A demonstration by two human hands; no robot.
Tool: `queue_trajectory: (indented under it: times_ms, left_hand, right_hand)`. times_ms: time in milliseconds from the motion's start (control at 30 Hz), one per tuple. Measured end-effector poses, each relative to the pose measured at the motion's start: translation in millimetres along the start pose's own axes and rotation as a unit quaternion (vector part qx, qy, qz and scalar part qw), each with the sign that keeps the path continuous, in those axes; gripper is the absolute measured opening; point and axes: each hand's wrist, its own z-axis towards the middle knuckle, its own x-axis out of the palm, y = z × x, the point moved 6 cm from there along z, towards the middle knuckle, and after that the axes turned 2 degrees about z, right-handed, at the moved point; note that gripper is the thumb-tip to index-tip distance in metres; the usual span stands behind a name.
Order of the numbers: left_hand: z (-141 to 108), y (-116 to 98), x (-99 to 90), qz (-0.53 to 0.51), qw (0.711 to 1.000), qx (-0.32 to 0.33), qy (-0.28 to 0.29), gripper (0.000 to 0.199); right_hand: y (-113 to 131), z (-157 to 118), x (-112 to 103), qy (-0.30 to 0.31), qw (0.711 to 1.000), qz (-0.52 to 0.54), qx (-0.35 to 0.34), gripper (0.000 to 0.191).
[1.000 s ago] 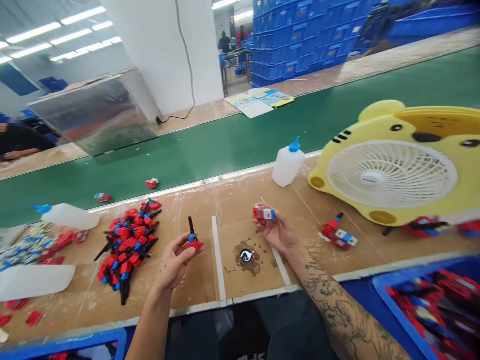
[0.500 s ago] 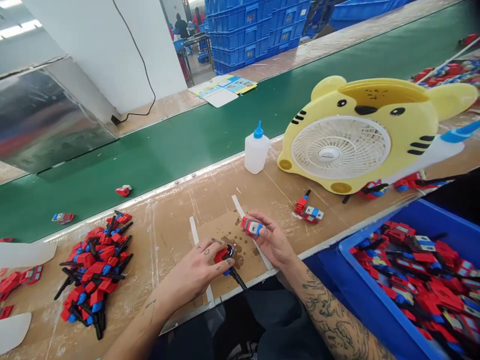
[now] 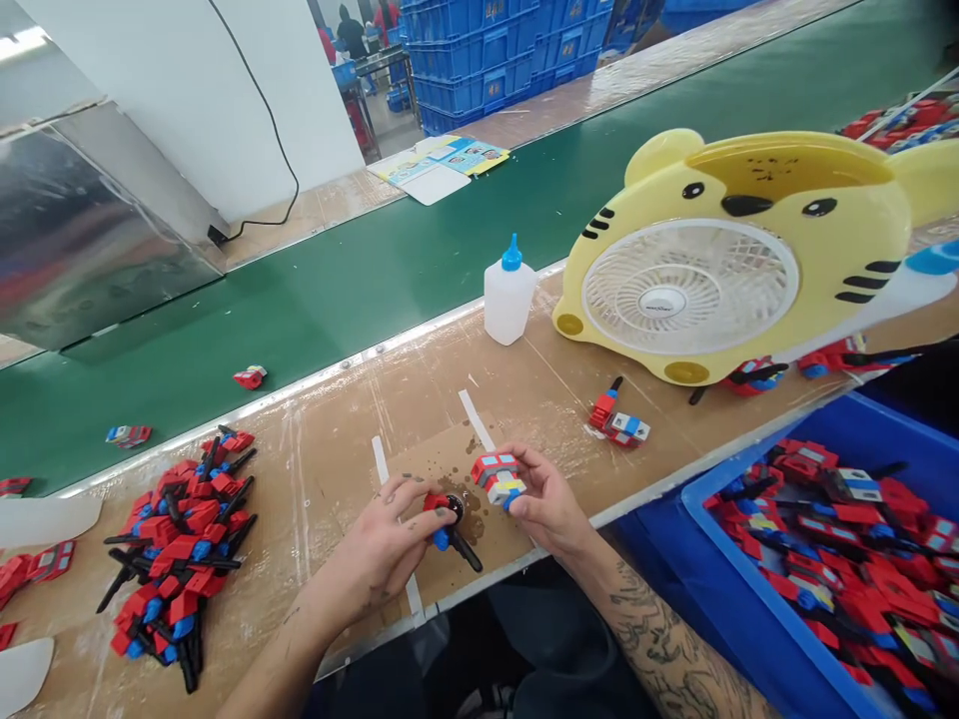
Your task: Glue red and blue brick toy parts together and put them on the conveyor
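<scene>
Lower centre: left hand (image 3: 379,544) pinches rod piece (image 3: 442,539) (axis down-right), half-curled right hand (image 3: 552,507) holds block (image 3: 495,477) up-right of it

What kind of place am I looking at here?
Most likely a factory assembly line: a long green conveyor belt runs past the workbench, stacked blue crates stand behind, and a blue bin holds many similar red toy pieces.

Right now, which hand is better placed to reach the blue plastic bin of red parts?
Right, probably: your right hand, holding a blocky red-white piece, is nearer the bin; your left hand is farther, holding a red-blue-black piece.
</scene>
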Motion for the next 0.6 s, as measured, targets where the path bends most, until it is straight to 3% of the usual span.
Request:
queue_trajectory:
  times_ms: [100,200,300,400,600]
  left_hand:
    - [-7.3,16.2,-4.3,-0.174,0.971,-0.112,-0.118,0.036]
    - [-15.0,27.8,-1.7,-0.336,0.888,-0.208,-0.234,0.035]
    - [-14.5,27.5,4.0,-0.410,0.840,-0.238,-0.264,0.037]
    - [-12.2,25.9,7.3,-0.417,0.837,-0.241,-0.262,0.038]
    - [-14.1,31.8,13.4,-0.375,0.866,-0.229,-0.239,0.041]
  right_hand:
    - [-3.1,1.1,6.0,0.016,0.999,-0.042,0.003,0.058]
    - [-6.9,3.4,8.5,0.011,0.998,-0.066,0.009,0.061]
    - [-8.1,6.0,12.7,0.012,0.997,-0.074,0.004,0.062]
    - [-9.6,8.0,17.8,0.017,0.995,-0.098,-0.003,0.061]
    - [-9.2,8.1,24.4,0.036,0.973,-0.225,-0.047,0.061]
